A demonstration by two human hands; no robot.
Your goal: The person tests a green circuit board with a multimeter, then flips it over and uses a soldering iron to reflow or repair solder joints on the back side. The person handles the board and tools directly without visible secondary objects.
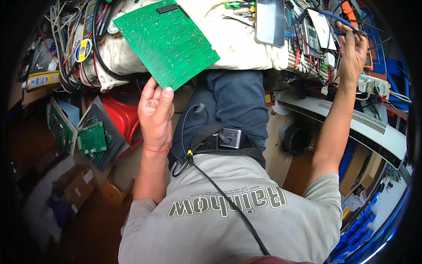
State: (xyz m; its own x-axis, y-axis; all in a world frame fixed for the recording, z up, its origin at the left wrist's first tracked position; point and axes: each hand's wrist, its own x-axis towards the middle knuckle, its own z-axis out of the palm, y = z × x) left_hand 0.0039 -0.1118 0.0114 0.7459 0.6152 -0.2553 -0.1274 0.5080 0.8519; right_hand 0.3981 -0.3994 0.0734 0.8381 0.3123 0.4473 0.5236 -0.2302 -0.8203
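A green circuit board [167, 44] is tilted above the near edge of the cloth-covered bench. My left hand [157, 114] grips its lowest corner, thumb on the upper face and fingers behind. A black connector [167, 9] sits near the board's top edge, and thin wires cross its right part. Out at the upper right, my right hand [353, 53] is raised over the cluttered bench end. Its fingers are closed around blue-handled pliers [338, 18], whose dark jaws point right.
On the pale cloth [237, 48] lie a phone [270, 22] and a green-handled screwdriver [238, 5]. Cables and a solder spool [82, 50] crowd the left; a power strip [373, 86] is at right. Below are a red stool [125, 115], leaning circuit boards [91, 138] and a black bin [296, 138].
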